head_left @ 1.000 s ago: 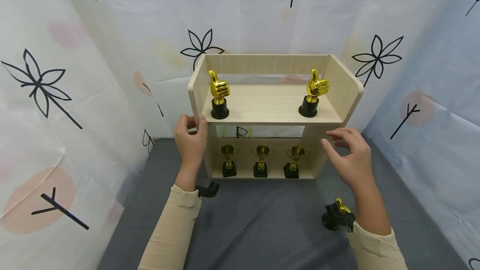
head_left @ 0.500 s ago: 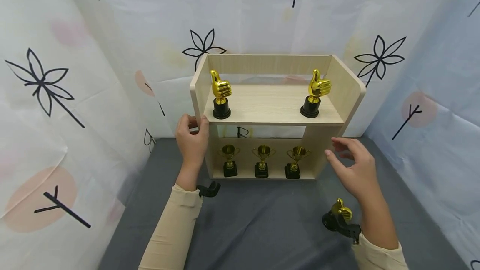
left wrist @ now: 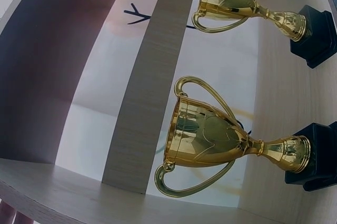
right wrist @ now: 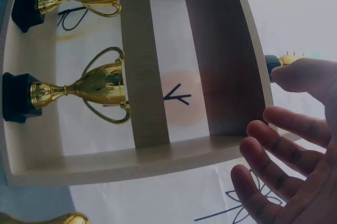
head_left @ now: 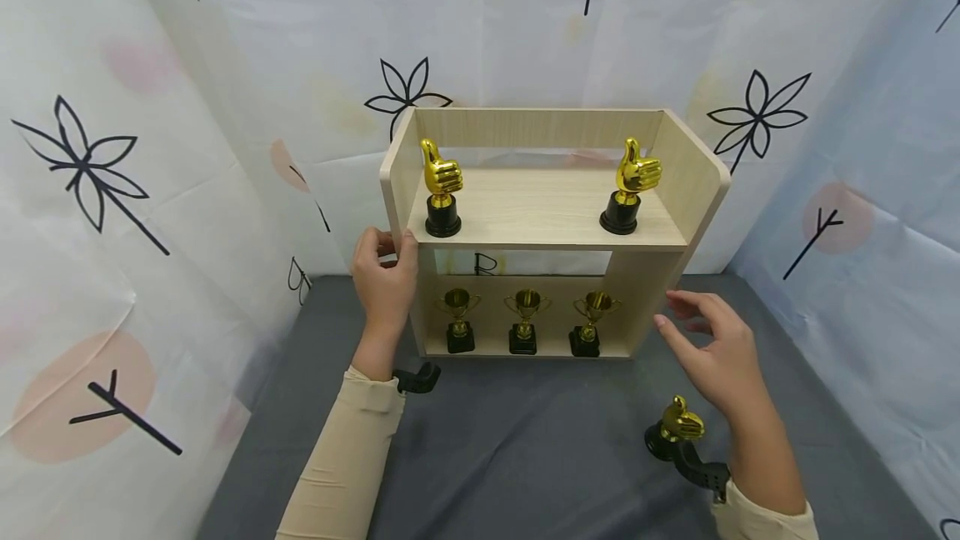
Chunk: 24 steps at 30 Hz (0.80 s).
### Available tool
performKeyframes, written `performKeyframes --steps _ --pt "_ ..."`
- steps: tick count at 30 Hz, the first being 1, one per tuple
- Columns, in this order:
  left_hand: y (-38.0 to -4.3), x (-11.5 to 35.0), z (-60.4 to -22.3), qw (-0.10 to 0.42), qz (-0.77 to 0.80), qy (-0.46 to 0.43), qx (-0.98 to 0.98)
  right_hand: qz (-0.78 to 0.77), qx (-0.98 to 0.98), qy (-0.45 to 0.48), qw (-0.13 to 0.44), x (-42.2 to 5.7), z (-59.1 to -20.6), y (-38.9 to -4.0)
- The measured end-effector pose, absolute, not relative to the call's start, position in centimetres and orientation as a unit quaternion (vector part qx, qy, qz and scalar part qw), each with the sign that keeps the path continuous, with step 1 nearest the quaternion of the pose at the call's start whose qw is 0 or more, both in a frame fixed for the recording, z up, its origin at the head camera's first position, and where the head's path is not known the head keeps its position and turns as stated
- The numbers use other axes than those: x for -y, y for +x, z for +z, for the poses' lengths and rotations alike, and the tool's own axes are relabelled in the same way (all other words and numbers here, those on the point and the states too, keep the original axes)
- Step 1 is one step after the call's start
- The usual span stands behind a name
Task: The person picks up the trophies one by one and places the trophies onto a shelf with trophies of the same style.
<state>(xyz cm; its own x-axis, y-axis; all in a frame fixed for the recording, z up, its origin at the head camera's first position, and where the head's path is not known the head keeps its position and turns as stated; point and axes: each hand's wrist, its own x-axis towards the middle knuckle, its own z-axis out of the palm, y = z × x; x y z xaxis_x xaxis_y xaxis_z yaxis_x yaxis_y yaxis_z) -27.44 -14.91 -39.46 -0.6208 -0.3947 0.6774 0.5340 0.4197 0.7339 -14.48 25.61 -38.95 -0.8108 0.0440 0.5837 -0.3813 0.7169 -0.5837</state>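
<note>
A two-tier wooden shelf (head_left: pixel 528 211) stands on the grey cloth. My left hand (head_left: pixel 384 282) grips the front edge of its left side panel, thumb at the front and fingers on the outer side. Two golden thumbs-up trophies, one left (head_left: pixel 442 182) and one right (head_left: pixel 636 177), stand on the upper tier. Three golden cup trophies, including the middle one (head_left: pixel 523 315), stand below. My right hand (head_left: pixel 716 352) hovers apart from the shelf's lower right side, fingers loosely bent and holding nothing. Another thumbs-up trophy (head_left: pixel 681 423) stands on the cloth near that wrist, its base partly hidden by the wrist strap.
Grey cloth (head_left: pixel 517 448) covers the table in front of the shelf. Patterned white fabric (head_left: pixel 525 32) hangs behind and at both sides. Black wrist straps, such as the left one (head_left: pixel 417 379), stick out from the sleeves.
My right hand has drawn down and slightly right, away from the shelf's right side, uncovering more of the trophy on the cloth. The left hand keeps its hold on the shelf.
</note>
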Motion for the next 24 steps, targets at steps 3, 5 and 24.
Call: performKeyframes --steps 3,5,24 --pt "-27.4 14.9 -39.5 0.432 -0.537 -0.047 0.723 0.359 0.883 0.093 0.287 -25.7 -39.1 -14.3" --pt "-27.4 14.9 -39.4 0.432 -0.536 -0.047 0.723 0.355 0.886 0.090 0.283 -25.8 -39.3 -14.1" --pt "-27.4 14.8 -39.5 0.433 -0.536 -0.042 0.723 0.341 0.911 0.059 0.225 -26.7 -40.9 -12.9"
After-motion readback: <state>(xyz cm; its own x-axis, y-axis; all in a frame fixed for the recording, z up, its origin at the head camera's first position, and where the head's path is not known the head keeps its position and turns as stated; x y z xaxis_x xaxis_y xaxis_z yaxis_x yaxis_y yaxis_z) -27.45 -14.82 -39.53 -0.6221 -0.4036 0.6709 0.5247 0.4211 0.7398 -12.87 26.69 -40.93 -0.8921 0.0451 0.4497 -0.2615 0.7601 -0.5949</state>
